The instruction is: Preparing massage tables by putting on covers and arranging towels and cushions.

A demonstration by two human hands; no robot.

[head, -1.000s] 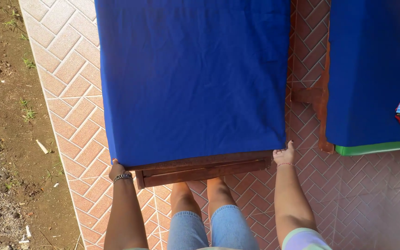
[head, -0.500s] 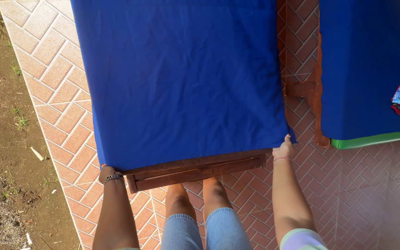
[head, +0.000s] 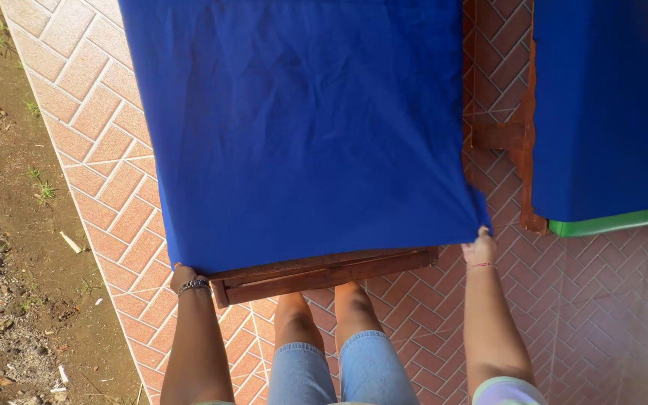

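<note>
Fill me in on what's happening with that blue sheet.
A person stands at the end of a wooden bed frame on a brick-paved floor, holding a blue sheet that covers it. The left hand grips the near left corner at the frame's edge. The right hand holds the near right corner out past the frame. A second blue-covered bed with a green edge stands to the right.

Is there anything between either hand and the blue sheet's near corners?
Nothing visible. The left hand grips the blue sheet at its near left corner, above the wooden frame. The right hand pinches the near right corner, pulled clear of the frame.
</note>
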